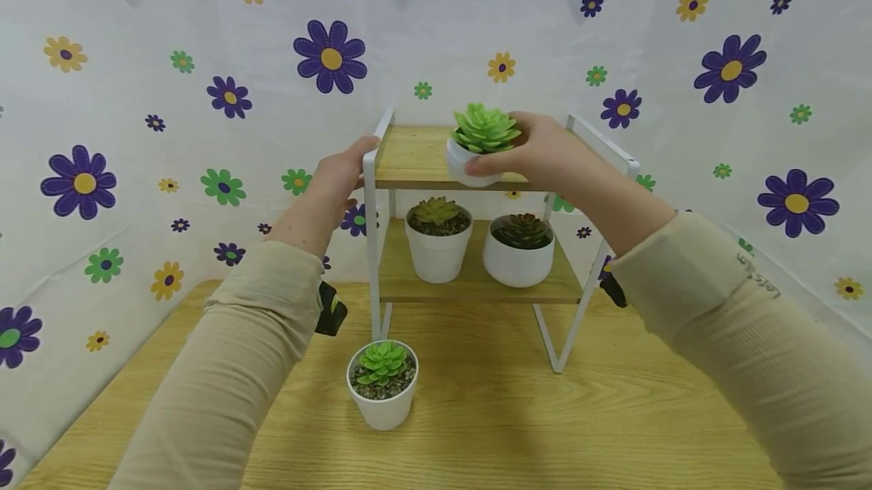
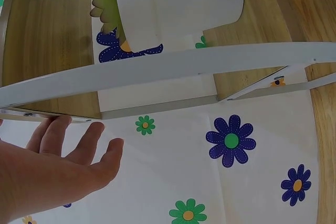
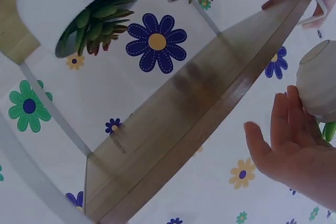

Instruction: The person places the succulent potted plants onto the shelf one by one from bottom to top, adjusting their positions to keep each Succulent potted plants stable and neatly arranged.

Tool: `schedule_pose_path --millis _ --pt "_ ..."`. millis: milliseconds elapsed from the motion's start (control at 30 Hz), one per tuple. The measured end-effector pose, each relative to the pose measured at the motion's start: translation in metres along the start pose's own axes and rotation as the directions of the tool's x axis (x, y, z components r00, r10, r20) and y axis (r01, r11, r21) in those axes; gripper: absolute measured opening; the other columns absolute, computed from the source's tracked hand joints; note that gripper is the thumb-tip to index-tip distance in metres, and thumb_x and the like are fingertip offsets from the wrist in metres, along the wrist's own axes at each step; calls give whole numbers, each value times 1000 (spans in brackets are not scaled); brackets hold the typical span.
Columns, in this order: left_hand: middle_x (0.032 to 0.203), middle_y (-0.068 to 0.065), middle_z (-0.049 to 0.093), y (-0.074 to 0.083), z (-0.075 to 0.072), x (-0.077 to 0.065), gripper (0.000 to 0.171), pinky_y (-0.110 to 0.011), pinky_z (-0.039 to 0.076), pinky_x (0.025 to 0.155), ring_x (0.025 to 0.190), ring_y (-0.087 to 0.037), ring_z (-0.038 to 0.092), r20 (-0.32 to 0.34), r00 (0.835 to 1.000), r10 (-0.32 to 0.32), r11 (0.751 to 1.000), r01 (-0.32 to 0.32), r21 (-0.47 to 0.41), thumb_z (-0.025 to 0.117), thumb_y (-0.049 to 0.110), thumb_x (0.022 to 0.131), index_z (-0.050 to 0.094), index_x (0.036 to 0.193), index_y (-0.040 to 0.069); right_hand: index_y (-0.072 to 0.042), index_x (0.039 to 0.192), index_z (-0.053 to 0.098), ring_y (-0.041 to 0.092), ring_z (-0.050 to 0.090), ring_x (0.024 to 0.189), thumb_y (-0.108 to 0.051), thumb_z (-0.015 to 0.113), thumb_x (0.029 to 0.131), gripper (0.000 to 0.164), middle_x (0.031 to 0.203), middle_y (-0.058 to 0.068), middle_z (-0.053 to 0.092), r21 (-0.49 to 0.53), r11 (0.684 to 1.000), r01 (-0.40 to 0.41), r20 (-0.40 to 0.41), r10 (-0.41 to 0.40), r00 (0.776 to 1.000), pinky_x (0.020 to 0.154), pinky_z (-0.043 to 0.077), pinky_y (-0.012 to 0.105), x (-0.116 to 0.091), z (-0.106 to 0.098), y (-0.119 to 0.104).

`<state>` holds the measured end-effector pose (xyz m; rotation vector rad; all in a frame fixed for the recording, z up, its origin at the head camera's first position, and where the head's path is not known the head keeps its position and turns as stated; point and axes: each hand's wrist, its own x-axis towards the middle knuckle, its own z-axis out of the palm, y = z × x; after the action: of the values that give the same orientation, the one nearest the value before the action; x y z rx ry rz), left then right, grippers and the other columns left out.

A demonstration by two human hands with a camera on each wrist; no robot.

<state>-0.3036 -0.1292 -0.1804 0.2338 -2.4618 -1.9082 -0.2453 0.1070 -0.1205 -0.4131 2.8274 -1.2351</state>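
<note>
Right hand (image 1: 538, 153) pinches a round white-potted green succulent (image 1: 485, 140) at one o'clock near the upper shelf (image 1: 412, 153), left hand (image 1: 335, 179) grips the white-metal-and-wood rack (image 1: 372, 248) at ten, two white-potted succulents (image 1: 438, 257) (image 1: 519, 266) already stand below, one pot (image 1: 383, 407) remaining on the wooden counter (image 1: 490, 429) at seven.

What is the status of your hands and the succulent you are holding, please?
Right hand holding succulent near top shelf. Left hand holding rack at its left side. No obstruction seen.
</note>
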Motion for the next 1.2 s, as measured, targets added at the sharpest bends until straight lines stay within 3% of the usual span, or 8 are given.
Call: schedule_pose_path --millis 133,300,500,767,1000,1200 --pt "153 0 31 -1 0 2 66 -44 23 116 141 -23 30 1 1000 -6 1000 6 -9 42 58 91 39 142 17 -14 142 35 23 42 128 -36 71 80 75 137 5 48 3 1000 -24 -22 24 999 111 32 45 18 4 -6" --pt "153 -1 30 -2 0 1 67 -44 24 115 140 -22 30 5 1000 6 1000 -6 -8 43 58 90 38 143 16 -10 138 38 22 45 122 -36 72 80 72 135 6 48 -2 1000 -26 -48 26 998 107 36 41 37 12 -8" --pt "152 1 32 1 1 -2 67 -43 25 114 140 -21 31 7 1000 7 1000 -6 -19 43 58 90 39 143 16 -12 141 36 20 42 127 -41 72 78 78 140 3 45 -18 998 -63 -61 62 996 109 35 39 52 21 -9" --pt "152 0 33 2 1 -4 68 -42 27 113 138 -20 35 2 1000 16 999 -15 -52 47 56 89 38 143 15 -12 145 31 18 40 130 -48 69 79 84 145 2 40 -7 994 -107 -85 106 991 109 35 34 62 29 -12" --pt "153 0 32 2 1 -2 68 -42 27 114 137 -20 36 6 1000 10 999 -10 -50 47 56 89 38 143 15 -11 144 34 17 40 130 -46 69 78 83 144 3 41 49 996 -81 -92 85 992 109 35 33 66 31 -8" --pt "152 1 34 1 -3 -2 66 -42 27 114 138 -20 34 0 1000 0 1000 0 -26 44 56 90 39 142 16 -16 149 20 20 35 136 -53 63 82 87 150 5 33 81 993 -86 -87 93 992 112 32 37 59 29 -11"
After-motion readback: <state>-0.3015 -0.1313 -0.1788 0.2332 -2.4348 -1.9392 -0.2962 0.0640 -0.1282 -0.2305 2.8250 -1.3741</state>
